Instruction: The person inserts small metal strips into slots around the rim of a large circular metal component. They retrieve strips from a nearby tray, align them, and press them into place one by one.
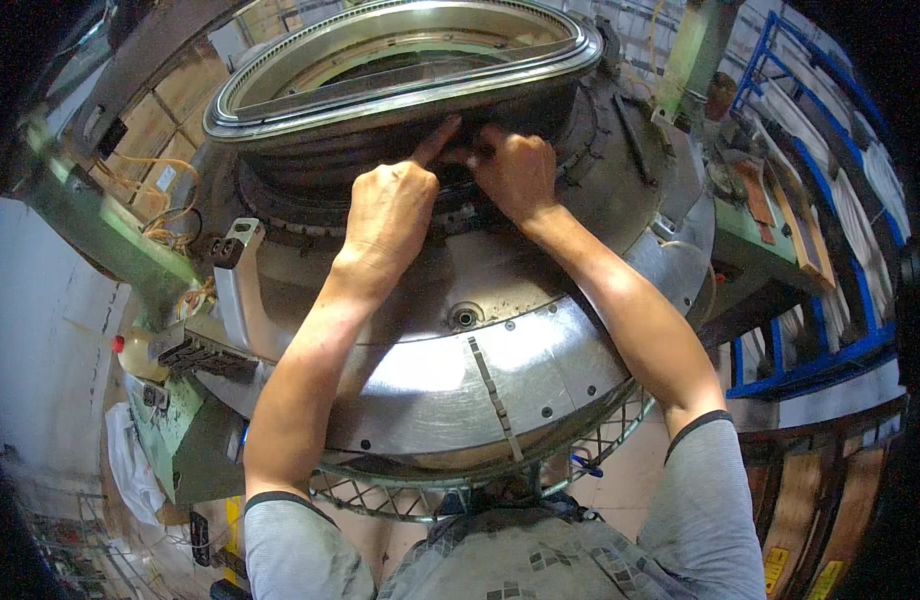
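Both of my hands work at the dark outer wall below the rim of a large metal ring (400, 108), which rises from a broad round machine table (410, 395). My left hand (392, 205) has its index finger stretched toward the wall, while its other fingers fold under. Close beside it, my right hand (517, 175) is closed in a pinch, its fingertips in shadow against the wall. Whatever either hand may hold is hidden. The ring's upper rim is shiny and finely toothed, and a straight bar spans its opening.
A grey metal bracket (242, 275) stands left of my left forearm. Green machine posts (695, 60) flank the table, with orange cables (185, 195) on the left. A blue rack (815, 365) holding white rolls stands at right. A bottle with a red cap (140, 355) sits at left.
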The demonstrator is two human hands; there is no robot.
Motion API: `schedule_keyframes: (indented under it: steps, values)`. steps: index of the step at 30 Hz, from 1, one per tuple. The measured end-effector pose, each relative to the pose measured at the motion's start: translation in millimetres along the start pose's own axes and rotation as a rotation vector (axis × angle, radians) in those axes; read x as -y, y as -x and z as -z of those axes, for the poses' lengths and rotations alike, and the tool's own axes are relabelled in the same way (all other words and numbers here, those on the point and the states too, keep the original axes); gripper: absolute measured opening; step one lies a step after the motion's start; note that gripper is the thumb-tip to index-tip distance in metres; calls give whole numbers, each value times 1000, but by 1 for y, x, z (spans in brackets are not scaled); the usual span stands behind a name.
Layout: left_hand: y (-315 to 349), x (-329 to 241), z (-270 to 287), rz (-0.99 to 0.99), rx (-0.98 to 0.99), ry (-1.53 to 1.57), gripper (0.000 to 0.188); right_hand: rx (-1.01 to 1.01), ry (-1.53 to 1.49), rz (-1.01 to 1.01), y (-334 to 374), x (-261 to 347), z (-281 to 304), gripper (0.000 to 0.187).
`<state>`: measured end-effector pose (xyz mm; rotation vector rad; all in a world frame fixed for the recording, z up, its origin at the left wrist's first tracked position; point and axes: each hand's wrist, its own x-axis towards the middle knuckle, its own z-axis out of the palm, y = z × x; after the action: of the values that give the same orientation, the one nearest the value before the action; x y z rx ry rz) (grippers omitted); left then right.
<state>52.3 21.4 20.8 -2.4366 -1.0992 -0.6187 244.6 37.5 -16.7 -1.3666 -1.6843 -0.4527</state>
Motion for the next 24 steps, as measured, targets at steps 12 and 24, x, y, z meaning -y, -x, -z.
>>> schedule_keyframes:
  steps: [12,24]
  values:
    - [2,2,10,-64,-7,-10,79,164,172,38,-13,-3,9,32]
    - [4,4,12,-46,-71,116,83,472,-1442,-886,-4,11,11,19]
